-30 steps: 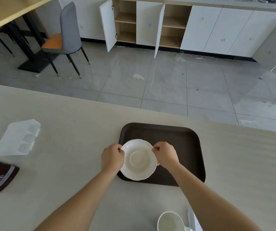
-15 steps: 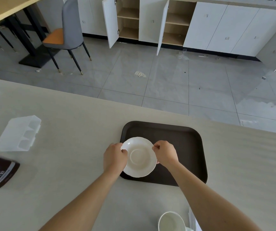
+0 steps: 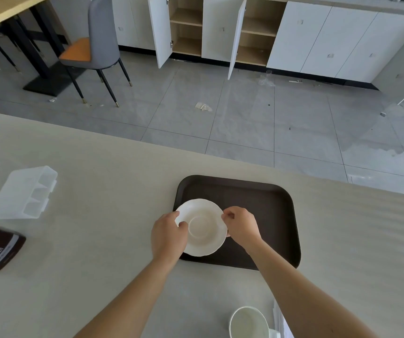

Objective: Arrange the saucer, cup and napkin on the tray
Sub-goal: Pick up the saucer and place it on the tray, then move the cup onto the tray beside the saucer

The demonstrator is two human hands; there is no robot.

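Our left hand (image 3: 169,236) and right hand (image 3: 241,225) pinch the saucer (image 3: 202,226) rims, now farther onto the tray (image 3: 269,206).

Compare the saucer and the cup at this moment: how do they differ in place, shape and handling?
The saucer is over the tray; the cup stands off it, on the counter's near edge. The saucer is flat and shallow, the cup deep. The left hand and right hand hold the saucer's rim; the cup is untouched. Both are white.

Grey glossy tiled floor (image 3: 245,123) w/ scattered litter; white cabinets (image 3: 318,40), two doors open; grey chair w/ orange seat (image 3: 96,45) beside wood-top table (image 3: 5,11).
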